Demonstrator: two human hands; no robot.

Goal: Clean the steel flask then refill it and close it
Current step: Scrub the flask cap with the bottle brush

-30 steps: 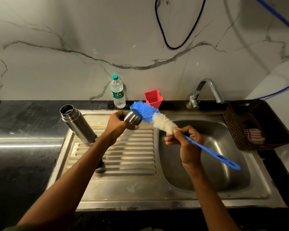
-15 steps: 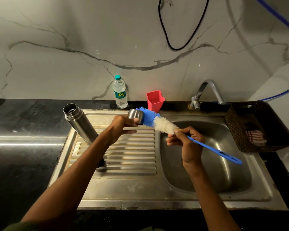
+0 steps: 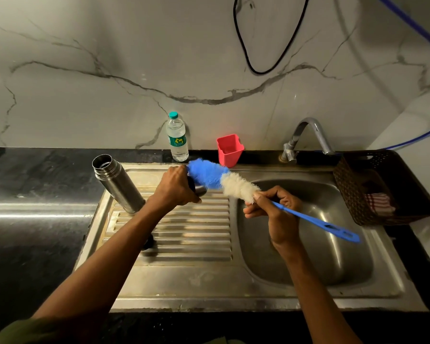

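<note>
The steel flask stands open, without its cap, at the back left of the sink's ribbed drainboard. My left hand is closed around the flask's steel cap, held above the drainboard; the hand hides most of the cap. My right hand grips the blue handle of a bottle brush just below its bristles. The brush's blue bristle tip rests against the cap, and the white bristles lie between the two hands.
A plastic water bottle and a red cup stand at the wall behind the sink. The tap curves over the basin. A dark woven basket with a striped cloth sits at the right. Black counter lies to the left.
My left hand has turned over, so the cap's mouth now faces away and the hand covers it. The brush tip has shifted across the cap. The flask has stayed in place.
</note>
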